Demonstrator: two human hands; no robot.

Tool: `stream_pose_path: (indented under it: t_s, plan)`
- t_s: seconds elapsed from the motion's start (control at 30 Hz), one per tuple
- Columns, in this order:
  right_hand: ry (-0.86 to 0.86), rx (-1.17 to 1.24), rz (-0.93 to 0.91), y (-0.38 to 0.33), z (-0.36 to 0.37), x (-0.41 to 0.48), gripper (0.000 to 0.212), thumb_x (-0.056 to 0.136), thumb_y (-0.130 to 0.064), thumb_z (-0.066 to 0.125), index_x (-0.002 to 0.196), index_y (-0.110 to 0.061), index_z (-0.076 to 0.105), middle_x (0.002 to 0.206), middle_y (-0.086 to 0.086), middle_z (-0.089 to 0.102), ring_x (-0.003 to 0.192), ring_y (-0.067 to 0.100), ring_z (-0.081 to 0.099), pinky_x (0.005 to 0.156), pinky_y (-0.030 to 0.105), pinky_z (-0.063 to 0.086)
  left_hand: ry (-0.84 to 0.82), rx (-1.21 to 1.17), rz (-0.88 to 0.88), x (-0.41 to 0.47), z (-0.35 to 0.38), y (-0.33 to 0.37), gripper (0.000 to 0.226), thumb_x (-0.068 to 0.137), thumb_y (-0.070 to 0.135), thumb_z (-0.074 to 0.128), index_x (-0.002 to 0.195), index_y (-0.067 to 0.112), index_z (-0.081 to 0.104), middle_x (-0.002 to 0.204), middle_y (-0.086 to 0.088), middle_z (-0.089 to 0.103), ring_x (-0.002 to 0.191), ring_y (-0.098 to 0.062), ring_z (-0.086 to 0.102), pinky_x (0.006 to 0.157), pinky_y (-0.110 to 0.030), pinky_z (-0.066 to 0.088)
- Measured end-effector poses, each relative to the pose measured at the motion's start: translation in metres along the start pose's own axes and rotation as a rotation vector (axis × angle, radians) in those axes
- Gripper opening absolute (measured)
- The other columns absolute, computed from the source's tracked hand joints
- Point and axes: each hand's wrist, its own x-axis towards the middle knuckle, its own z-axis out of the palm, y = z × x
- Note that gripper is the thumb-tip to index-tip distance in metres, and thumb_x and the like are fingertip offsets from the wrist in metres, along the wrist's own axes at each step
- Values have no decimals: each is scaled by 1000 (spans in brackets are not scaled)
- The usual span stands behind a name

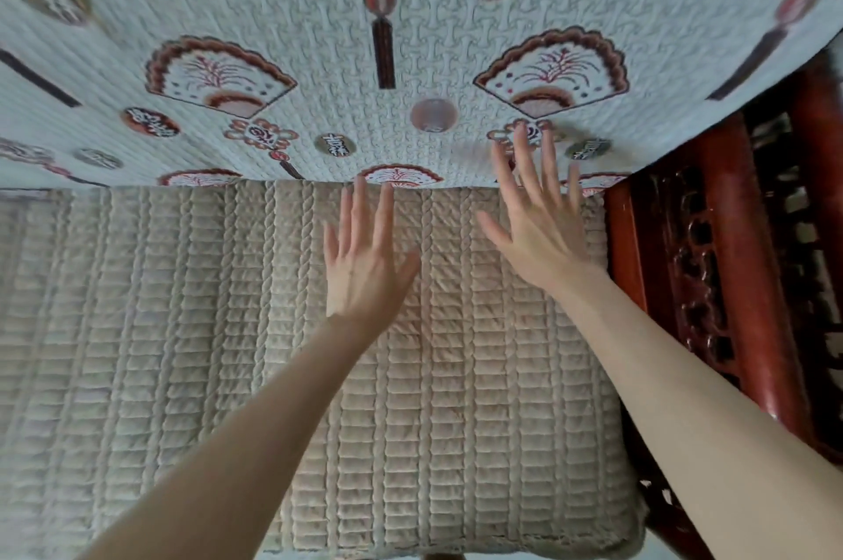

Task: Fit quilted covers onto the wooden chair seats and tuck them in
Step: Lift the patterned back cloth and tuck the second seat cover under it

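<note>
Covering the seat from front edge to back edge, a beige quilted cover point(456, 377) with braided ribs lies flat; its front right corner is rounded over the seat corner. Behind it a pale patterned quilted cover point(319, 35), printed with fans, knots and coin shapes, hangs down the chair back, and its lower hem meets the beige one along the seat's back edge. Dark red carved wooden chair frame point(730, 286) shows along the seat's right edge, bare, with the patterned cover draped over its upper part. Both bare forearms reach in from the front edge. Right hand point(538, 222) sits near the back right corner, fingers spread and straight, grip fully open and holding nothing, fingertips over the patterned hem; blurred, contact can't be told. Left hand point(365, 254) is just beside it toward the middle, grip also wide open and empty, fingertips at the seam between the covers. Small round pinkish disc point(433, 115) on the patterned cover above the hands.
</note>
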Motion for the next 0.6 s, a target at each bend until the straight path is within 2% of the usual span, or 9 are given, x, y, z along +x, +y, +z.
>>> stream_pose_path:
  t_s: [0.1,0.23,0.33,0.43,0.53,0.6]
  plan:
    - [164,-124,-74,-18,-40,42,78,96,-49,44,155,-21,2,163,9,-1,148,37,-3,113,59,-6,204,60,28,42,-50,3,83,94,45,49,152,23,-5,159,-9,-14,146,-28,-14,117,-55,-3]
    - [220,-240,-115,-33,-82,82,79,95,-51,44,155,-21,4,162,13,3,147,40,1,111,68,-1,323,134,-4,92,-103,11,84,93,48,48,153,26,-7,159,-14,-16,144,-38,-16,112,-63,-6]
    - [157,-273,-43,-11,-91,90,76,96,-56,35,153,-31,-10,163,3,-10,148,31,-8,109,72,-3,265,161,26,112,-109,28,80,93,57,41,152,31,-6,159,-13,-16,140,-48,-18,112,-68,3]
    - [90,-242,92,22,-94,80,76,98,-51,35,148,-40,-21,160,-5,-23,147,25,-20,108,74,-2,135,242,182,114,-99,43,78,93,58,39,152,35,-5,159,-4,-19,138,-51,-22,113,-66,8]
    - [105,-185,175,5,-91,72,80,96,-51,42,152,-33,-13,161,3,-20,146,34,-18,106,75,-4,83,230,329,98,-94,33,70,97,49,41,153,35,0,160,0,-16,142,-38,-22,115,-58,19]
    - [158,-128,162,-26,-83,66,83,94,-51,45,155,-24,-6,162,9,-14,146,41,-13,106,72,-5,98,185,295,81,-95,14,71,98,41,44,153,32,1,160,-2,-15,145,-28,-19,117,-55,14]
